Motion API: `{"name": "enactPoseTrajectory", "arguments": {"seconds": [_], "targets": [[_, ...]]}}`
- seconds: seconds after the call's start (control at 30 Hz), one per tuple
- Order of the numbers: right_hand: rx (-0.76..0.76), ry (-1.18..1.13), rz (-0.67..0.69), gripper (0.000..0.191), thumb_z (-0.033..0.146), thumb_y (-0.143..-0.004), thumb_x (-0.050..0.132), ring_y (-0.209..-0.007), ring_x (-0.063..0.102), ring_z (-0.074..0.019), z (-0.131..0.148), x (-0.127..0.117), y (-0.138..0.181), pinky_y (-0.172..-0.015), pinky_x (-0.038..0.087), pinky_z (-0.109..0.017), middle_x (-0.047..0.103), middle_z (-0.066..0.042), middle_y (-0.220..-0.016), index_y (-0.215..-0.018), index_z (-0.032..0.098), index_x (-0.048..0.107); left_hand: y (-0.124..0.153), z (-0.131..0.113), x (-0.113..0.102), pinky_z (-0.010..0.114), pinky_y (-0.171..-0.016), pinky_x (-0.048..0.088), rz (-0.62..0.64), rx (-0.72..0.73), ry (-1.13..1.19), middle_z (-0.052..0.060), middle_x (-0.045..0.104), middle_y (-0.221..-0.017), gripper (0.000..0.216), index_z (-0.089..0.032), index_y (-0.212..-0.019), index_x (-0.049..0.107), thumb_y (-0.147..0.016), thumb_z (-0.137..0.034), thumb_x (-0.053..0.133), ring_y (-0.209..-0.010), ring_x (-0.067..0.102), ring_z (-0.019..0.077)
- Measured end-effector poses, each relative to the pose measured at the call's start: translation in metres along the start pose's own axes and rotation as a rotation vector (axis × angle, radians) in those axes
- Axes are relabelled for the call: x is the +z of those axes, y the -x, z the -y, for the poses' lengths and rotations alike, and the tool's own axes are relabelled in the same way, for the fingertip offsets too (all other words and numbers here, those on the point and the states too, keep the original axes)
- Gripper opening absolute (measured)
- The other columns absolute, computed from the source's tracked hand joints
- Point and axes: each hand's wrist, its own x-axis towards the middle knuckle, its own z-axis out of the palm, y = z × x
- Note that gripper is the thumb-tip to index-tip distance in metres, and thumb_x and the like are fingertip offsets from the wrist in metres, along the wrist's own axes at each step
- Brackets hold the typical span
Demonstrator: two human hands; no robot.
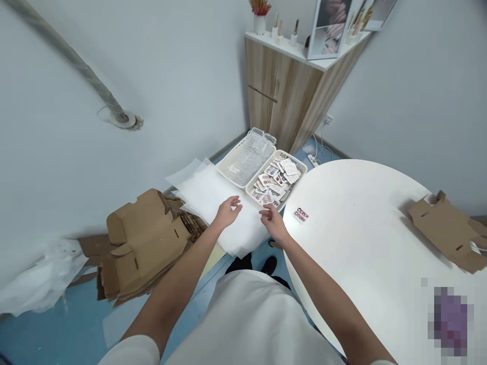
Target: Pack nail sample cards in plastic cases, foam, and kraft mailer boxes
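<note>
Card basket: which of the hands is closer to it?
Right. The right hand is just in front of the card basket, fingertips almost at its near corner. The left hand is farther to the left, over the white sheets.

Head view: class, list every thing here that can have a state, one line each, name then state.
Left hand, open, over the sheets.
Right hand, open, at the sheets' edge.
Sheets, stacked flat.
Card basket, full of cards.
Clear basket, holds clear trays.
Cartons, flattened, piled on the floor.
Cabinet, doors shut.
Card, flat on the table.
</note>
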Motion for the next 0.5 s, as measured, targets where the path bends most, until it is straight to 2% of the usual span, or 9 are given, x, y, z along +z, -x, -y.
{"name": "enactPoseTrajectory", "arguments": {"seconds": [0.1,0.23,0.3,0.37,0.5], "targets": [[-0.08,0.241,0.044,0.059,0.016,-0.067,0.047,-0.107,0.048,-0.0215,0.021,0.021,-0.036,-0.088,0.038,-0.041,0.053,-0.007,-0.117,-0.124,0.022,0.033,-0.04,0.0,-0.022,0.033,-0.08,0.044,-0.015,0.074,-0.151,0.008,0.06,-0.108,0.039,-0.02,-0.114,0.048,-0.075,-0.023,0.049,-0.097,0.055,0.0203],[-0.144,0.542,0.029,0.058,0.015,-0.069,0.042,-0.119,0.035,-0.0269,0.043,0.049,-0.078,-0.099,0.021,-0.05,0.046,-0.008,-0.126,-0.126,0.022,0.033,-0.093,0.0,-0.037,0.043,-0.092,0.033,-0.022,0.137,-0.396,0.009,0.057,-0.112,0.039,-0.02,-0.112,0.051,-0.074,-0.015,0.045,-0.108,0.048,0.0262],[-0.125,0.674,-0.003,0.058,0.016,-0.072,0.04,-0.125,0.025,-0.0293,0.049,0.059,-0.097,-0.099,0.008,-0.057,0.047,-0.007,-0.124,-0.128,0.023,0.03,-0.116,0.003,-0.037,0.046,-0.096,0.028,0.017,0.176,-0.425,0.011,0.056,-0.113,0.042,-0.019,-0.114,0.048,-0.073,-0.01,0.043,-0.113,0.044,0.0265],[-0.113,0.753,-0.007,0.059,0.018,-0.074,0.039,-0.128,0.019,-0.0294,0.05,0.067,-0.113,-0.098,-0.001,-0.058,0.052,-0.008,-0.119,-0.131,0.023,0.025,-0.136,0.007,-0.033,0.051,-0.098,0.018,0.056,0.192,-0.455,0.011,0.057,-0.11,0.048,-0.019,-0.118,0.044,-0.072,-0.006,0.042,-0.12,0.037,0.0262],[-0.094,0.815,-0.038,0.061,0.022,-0.077,0.038,-0.129,0.013,-0.0305,0.046,0.077,-0.14,-0.096,-0.006,-0.059,0.057,-0.012,-0.109,-0.135,0.017,0.02,-0.159,0.017,-0.023,0.056,-0.098,0.008,0.138,0.196,-0.516,0.011,0.061,-0.103,0.058,-0.018,-0.123,0.036,-0.067,-0.002,0.042,-0.125,0.029,0.0259]]}}
